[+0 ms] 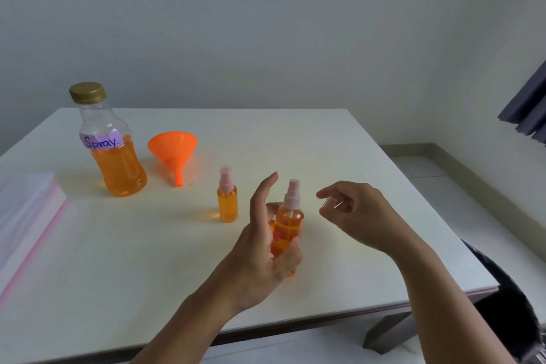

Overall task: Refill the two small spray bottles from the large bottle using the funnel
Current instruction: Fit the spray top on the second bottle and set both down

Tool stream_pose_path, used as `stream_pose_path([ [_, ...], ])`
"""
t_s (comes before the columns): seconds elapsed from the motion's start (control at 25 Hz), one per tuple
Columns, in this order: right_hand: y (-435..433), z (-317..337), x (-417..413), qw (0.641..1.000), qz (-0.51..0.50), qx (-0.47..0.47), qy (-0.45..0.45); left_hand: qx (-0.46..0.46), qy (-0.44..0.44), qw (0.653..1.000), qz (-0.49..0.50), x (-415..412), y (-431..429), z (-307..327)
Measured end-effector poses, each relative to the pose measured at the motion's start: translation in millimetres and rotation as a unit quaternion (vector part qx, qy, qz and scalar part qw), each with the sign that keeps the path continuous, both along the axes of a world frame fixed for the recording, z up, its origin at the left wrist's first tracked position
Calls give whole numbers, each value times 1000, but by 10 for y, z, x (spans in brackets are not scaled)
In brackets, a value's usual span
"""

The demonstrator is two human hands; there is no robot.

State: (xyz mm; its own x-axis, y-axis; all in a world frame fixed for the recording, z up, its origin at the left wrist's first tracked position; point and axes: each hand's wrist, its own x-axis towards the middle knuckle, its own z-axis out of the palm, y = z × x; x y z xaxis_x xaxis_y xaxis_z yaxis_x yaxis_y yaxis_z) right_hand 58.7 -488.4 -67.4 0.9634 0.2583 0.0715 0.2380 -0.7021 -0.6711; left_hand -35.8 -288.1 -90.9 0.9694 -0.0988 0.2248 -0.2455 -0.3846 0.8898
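Your left hand grips the small orange-filled spray bottle upright, pink nozzle skyward, while your right hand pinches its clear plastic cap.

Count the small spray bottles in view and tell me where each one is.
2. One spray bottle stands on the table near the funnel; the other is held in the left hand. None seem hidden.

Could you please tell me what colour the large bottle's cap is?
Gold cap, in the head view.
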Motion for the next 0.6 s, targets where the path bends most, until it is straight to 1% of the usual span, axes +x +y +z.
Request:
stream_pose_path([
  [0.16, -30, -9, -3, 1000, -7, 1, 7, 1, -1, 1000, -10, 16, -12, -8],
  [0.32, -22, -20, -15, 1000, -9, 2, 5, 34, -13, 999, 1, 3, -24, 27],
  [0.48, -25, -1, -28, 1000, -16, 9, 6, 89, -77, 989, 84, 57, -89, -34],
  [0.6, -27, 60, -31, 999, -23, 19, -11, 156, -103, 973, 134, 143, -155, -4],
])
